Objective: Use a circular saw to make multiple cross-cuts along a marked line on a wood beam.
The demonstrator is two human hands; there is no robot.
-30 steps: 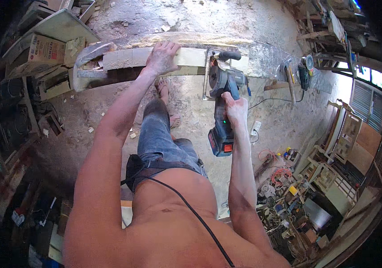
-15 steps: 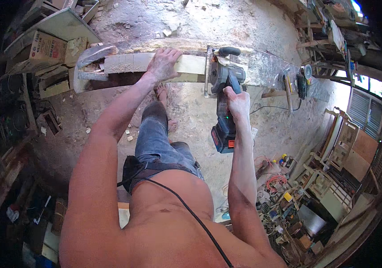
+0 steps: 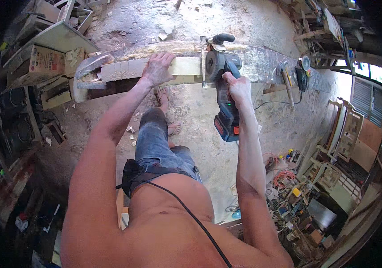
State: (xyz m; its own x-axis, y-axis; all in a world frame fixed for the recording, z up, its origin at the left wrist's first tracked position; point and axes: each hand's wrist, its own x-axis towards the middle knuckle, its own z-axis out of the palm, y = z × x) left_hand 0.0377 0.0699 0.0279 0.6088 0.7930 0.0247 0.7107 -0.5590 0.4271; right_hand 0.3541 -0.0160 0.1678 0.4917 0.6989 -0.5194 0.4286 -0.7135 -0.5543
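My right hand [image 3: 238,91] grips the rear handle of a cordless circular saw [image 3: 223,64]. Its battery points back toward me, and its flat base plate lies over the right end of a pale wooden board [image 3: 186,66]. My left hand [image 3: 158,69] holds that board to the left of the saw, fingers bent over its far side. The board lies lengthwise on a worn wooden bench [image 3: 262,60]. Whether the blade is in the wood is hidden by the saw's body.
A hammer [image 3: 287,85] and a corded angle grinder [image 3: 302,73] lie at the bench's right end. Cardboard boxes [image 3: 46,60] stand at the left. Tools and scraps [image 3: 298,210] are heaped at the lower right. Wood bits litter the floor [image 3: 191,111].
My right hand has pushed the saw a little farther away across the board's right end. My left hand stays on the board; the whole view has shifted slightly.
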